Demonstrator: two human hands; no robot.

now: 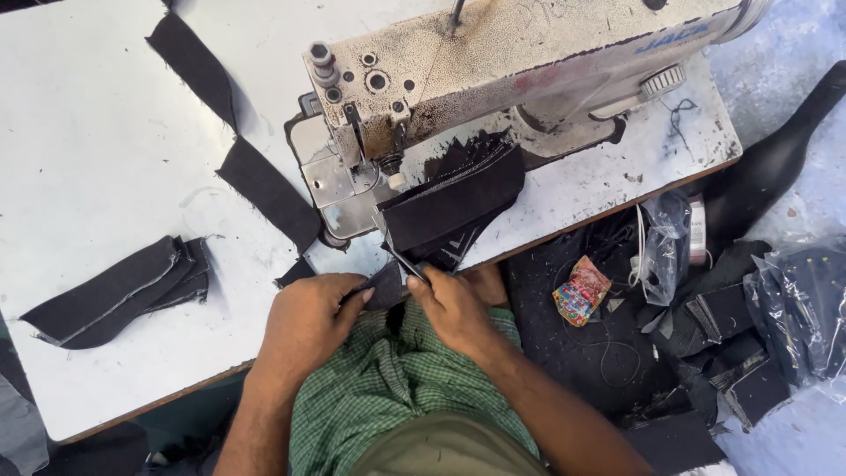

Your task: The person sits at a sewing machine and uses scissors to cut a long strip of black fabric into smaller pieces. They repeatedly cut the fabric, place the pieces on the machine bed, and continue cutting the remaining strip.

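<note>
**Two hands pinch a dark fabric piece at the edge of a sewing table**

A person's left hand point(308, 319) and right hand point(454, 304) meet at the near edge of a white sewing table point(97, 150), both closed on one small dark fabric piece point(385, 286). The left hand's thumb and curled fingers press together on the piece's left corner; the right hand's fingers are bunched tight, pinching its right edge along with what looks like a slim metal tool point(401, 256), though the grip on the tool is too small to tell for sure. The piece lies between the two hands, touching both, just below the needle plate point(339, 181) of a worn, cream-coloured sewing machine point(493, 62) speckled with rust-brown stains.

Directly above the fingers, a fanned stack of black cut pieces point(458, 207) rests under the machine's arm, flat and matte with frayed edges. A chain of joined dark strips point(238, 150) trails diagonally across the table to the upper left, and a folded pile of dark denim pieces point(123, 291) with pale raw edges sits well apart at the left. The person wears a green checked shirt point(397, 388). To the right, below the table, lie a crumpled colourful wrapper point(582, 289), clear plastic bags point(665, 242) and more dark scraps point(723, 335).
</note>
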